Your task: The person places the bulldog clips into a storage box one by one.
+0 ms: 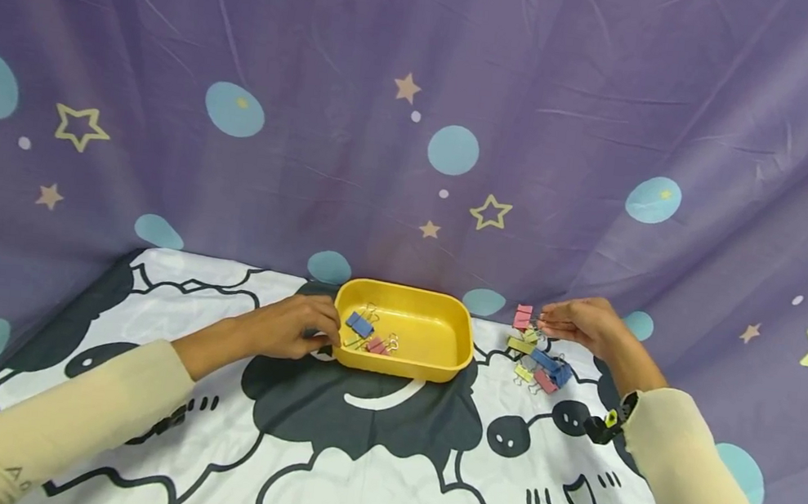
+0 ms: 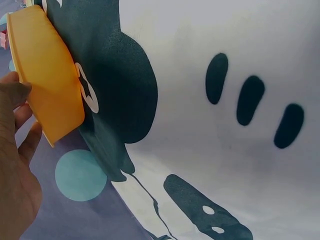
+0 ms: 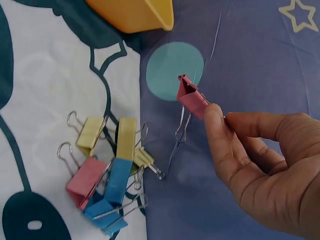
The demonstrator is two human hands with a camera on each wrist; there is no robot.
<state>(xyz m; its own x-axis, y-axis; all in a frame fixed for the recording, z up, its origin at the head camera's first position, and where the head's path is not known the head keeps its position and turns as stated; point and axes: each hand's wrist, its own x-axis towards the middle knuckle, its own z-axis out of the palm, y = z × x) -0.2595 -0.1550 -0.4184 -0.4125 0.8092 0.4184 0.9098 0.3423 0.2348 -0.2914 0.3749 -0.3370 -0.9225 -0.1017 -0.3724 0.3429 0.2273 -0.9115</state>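
Observation:
My right hand (image 1: 584, 320) pinches a pink binder clip (image 3: 194, 102) by one end between thumb and fingers, raised over the back edge of the cloth. Below it lies a loose heap of binder clips: a pink one (image 3: 86, 181), blue ones (image 3: 119, 181) and yellow ones (image 3: 126, 137), wire handles sticking out. At the left end of the yellow tray (image 1: 399, 369), my left hand (image 1: 300, 327) grips the rim, thumb and fingers about it. Inside the tray rest a blue binder clip (image 1: 360, 325) and a pink one (image 1: 377, 345), both toward the left end.
Under everything spreads a white and dark cloth (image 1: 371, 421) with cartoon faces. Behind the tray rises a purple curtain (image 1: 323, 178) with stars and blue spots, close to the tray's back side and the heap.

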